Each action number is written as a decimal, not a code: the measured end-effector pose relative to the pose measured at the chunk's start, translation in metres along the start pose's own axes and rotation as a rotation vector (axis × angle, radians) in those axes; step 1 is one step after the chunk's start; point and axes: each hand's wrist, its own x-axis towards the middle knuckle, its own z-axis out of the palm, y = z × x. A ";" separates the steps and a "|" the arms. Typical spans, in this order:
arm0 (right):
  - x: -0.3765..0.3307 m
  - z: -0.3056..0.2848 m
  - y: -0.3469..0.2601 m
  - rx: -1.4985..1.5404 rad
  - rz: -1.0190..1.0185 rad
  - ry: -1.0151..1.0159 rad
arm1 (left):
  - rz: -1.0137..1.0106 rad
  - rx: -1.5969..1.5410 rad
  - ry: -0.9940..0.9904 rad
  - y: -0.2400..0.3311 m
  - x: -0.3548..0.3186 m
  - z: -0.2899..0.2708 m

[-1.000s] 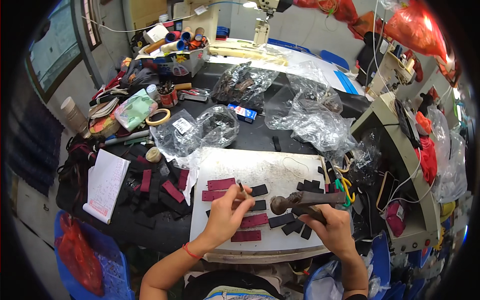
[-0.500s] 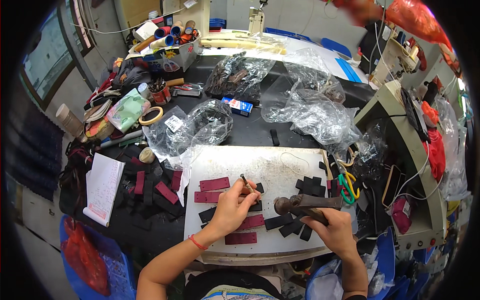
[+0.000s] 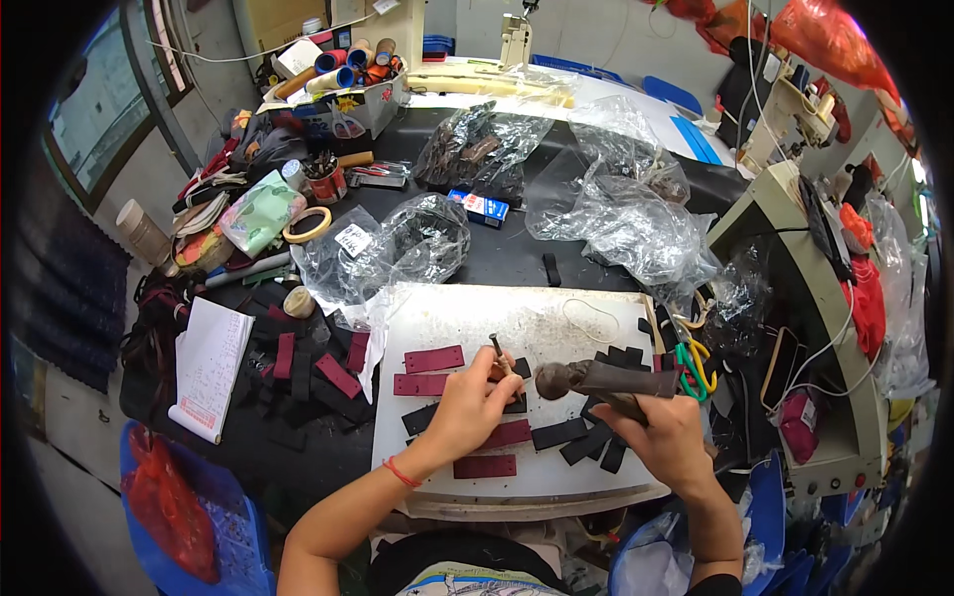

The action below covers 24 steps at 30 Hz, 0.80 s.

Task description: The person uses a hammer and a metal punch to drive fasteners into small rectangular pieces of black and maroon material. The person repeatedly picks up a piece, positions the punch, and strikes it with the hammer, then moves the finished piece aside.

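Left hand [image 3: 475, 397] grip pinches a metal punch [image 3: 500, 356] upright on a dark strip on the white board [image 3: 517, 318]; right hand [image 3: 658, 437] grip holds a hammer [image 3: 596, 380] just beside.

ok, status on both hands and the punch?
Left hand grips punch upright on white board. Right hand holds hammer beside it. Dark strips underneath.

Your right hand [image 3: 664, 437] has brought the hammer [image 3: 601, 378] in left, head now just beside the punch [image 3: 500, 356]; your left hand [image 3: 475, 402] shifted slightly on the strips [image 3: 517, 417], punch more upright than before
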 end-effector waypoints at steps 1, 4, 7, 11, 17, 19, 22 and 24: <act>-0.005 0.003 0.002 0.047 0.043 0.004 | 0.024 0.038 -0.025 0.002 0.000 -0.002; -0.014 0.001 0.005 0.025 0.066 -0.016 | 0.111 0.159 -0.078 0.005 -0.002 -0.004; -0.011 -0.005 0.002 0.028 0.052 0.066 | 0.218 0.279 -0.095 0.005 -0.007 -0.003; -0.011 -0.031 -0.019 0.460 0.231 0.299 | 0.383 0.401 -0.101 0.004 -0.014 0.003; 0.008 -0.002 -0.008 -0.085 -0.008 -0.009 | 0.287 0.417 -0.044 0.005 -0.007 0.005; 0.009 -0.002 -0.007 -0.185 -0.054 0.038 | 0.066 0.216 -0.037 0.008 0.009 -0.004; -0.004 0.017 -0.004 -0.097 -0.031 -0.042 | 0.034 -0.044 0.081 0.015 -0.002 -0.025; -0.007 0.024 -0.011 -0.136 -0.066 -0.100 | 0.039 -0.026 0.120 0.013 -0.012 -0.042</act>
